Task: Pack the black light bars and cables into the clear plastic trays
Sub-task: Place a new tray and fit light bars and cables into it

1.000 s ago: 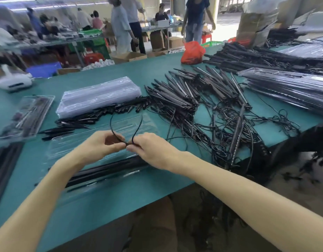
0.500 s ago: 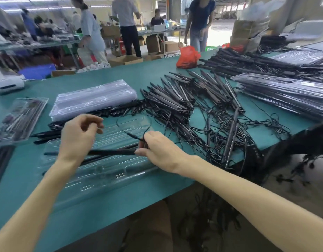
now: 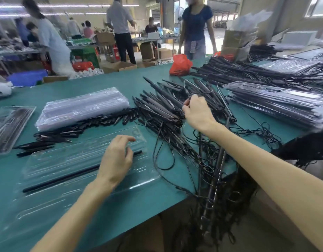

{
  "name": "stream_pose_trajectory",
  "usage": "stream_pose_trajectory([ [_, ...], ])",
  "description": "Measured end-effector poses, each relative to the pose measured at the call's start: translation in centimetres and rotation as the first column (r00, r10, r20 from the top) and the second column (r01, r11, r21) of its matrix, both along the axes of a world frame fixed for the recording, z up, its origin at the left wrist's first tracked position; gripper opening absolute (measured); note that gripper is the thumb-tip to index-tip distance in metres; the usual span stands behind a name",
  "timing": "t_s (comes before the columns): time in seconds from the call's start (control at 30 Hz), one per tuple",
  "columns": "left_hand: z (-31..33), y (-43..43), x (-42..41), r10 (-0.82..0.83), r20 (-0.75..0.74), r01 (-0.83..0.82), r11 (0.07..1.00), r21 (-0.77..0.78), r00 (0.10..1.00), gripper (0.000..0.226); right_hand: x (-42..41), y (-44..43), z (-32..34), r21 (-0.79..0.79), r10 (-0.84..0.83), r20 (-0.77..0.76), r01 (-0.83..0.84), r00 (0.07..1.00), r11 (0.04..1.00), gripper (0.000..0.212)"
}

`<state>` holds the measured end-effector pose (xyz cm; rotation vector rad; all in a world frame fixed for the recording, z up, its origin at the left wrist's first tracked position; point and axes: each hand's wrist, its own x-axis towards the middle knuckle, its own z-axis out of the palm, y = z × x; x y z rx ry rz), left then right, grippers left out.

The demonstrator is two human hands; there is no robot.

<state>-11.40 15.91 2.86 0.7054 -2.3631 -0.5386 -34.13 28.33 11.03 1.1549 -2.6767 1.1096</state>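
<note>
Near edge of bench [image 3: 120, 206], right in front of me: open tray [image 3: 53, 166] w/ one light bar [image 3: 66, 176] seated lengthwise in it. No cable in it that I can see, so this tray is est. only part filled. My left hand [image 3: 117, 160] is over the tray's right end, above the bar, fingers loosely bent & apart, holding nothing; can't tell if it touches the plastic. My right hand [image 3: 197, 113] is out at mid-bench in the bar pile [image 3: 162, 106], fingers curled on a thin cable [image 3: 186, 84] that loops up above the knuckles; whether a bar comes w/ it, can't tell. Done: filled trays [image 3: 275, 104] stacked toward the right edge, plus a single filled tray [image 3: 9, 126] at the left edge. Left: large qty. That's the pile at mid-bench, more bars [image 3: 229, 73] toward the far right corner, a cable tangle [image 3: 202, 160] spilling over the near right edge, and a row of small black parts [image 3: 84, 124] btwn the open tray & the empty trays [image 3: 82, 108]. Judgement: prob. well short of done on what shows. Next needs this cable freed w/o dragging neighbours, then seated beside the first bar.
</note>
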Motion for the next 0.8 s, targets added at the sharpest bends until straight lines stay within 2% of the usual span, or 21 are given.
stream_pose_trajectory([
  [0.13, -0.4, 0.3, -3.8, -0.038, 0.133, 0.043, 0.998, -0.036, 0.99, 0.041, -2.9, -1.1, -1.8, 0.098, -0.084, 0.079, 0.076, 0.993, 0.992, 0.021],
  [0.27, -1.4, -0.2, -6.5, 0.009, 0.289, 0.023, 0.994, -0.108, 0.957, 0.055, -4.4, -3.0, -4.0, 0.025, -0.133, 0.205, 0.13, 0.97, 0.991, 0.021],
  [0.33, -2.2, -0.7, -6.9, 0.042, 0.357, -0.009, 0.996, -0.093, 0.933, 0.063, -4.9, -3.8, -4.6, -0.007, -0.141, 0.223, 0.147, 0.964, 0.989, 0.022],
  [0.43, -3.1, -1.3, -7.2, 0.064, 0.412, -0.025, 0.995, -0.1, 0.909, 0.07, -5.7, -4.4, -5.1, -0.051, -0.126, 0.264, 0.145, 0.956, 0.988, 0.033],
  [0.5, -3.3, -1.3, -7.2, 0.071, 0.433, -0.022, 0.993, -0.117, 0.898, 0.068, -6.1, -4.4, -5.2, -0.004, -0.104, 0.289, 0.11, 0.952, 0.994, 0.041],
  [0.6, -3.2, -1.3, -7.2, 0.078, 0.429, -0.03, 0.993, -0.118, 0.9, 0.064, -6.7, -3.9, -4.2, 0.125, -0.056, 0.263, 0.024, 0.963, 0.992, 0.044],
  [0.73, -3.4, -1.5, -7.2, 0.082, 0.43, -0.029, 0.991, -0.128, 0.899, 0.061, -7.0, -1.6, -0.9, 0.331, 0.015, 0.111, -0.051, 0.994, 0.942, 0.053],
  [0.8, -3.5, -1.5, -7.3, 0.091, 0.434, -0.027, 0.988, -0.149, 0.897, 0.06, -7.4, -0.3, 0.4, 0.298, 0.014, 0.005, -0.015, 1.0, 0.954, 0.056],
])
